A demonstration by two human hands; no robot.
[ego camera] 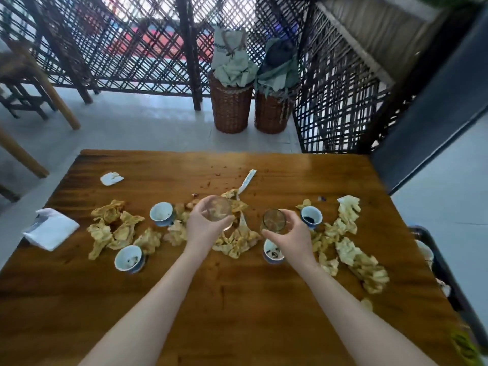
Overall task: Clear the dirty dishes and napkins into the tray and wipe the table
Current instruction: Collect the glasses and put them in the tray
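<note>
L hand (202,229) fingers (198,210) grip one glass (218,213), R hand (289,235) another glass (274,220) (dirty napkins (348,249) strewn below).

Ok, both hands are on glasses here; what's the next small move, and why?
Probably swing both over to the dark tray at the table's right edge: the left hand grips the left glass, the right hand grips the right glass, and the tray already holds a white dish.

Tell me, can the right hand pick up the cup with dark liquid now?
Probably not yet: the right hand grips a glass. The cup stands just beside it, nothing between.
</note>
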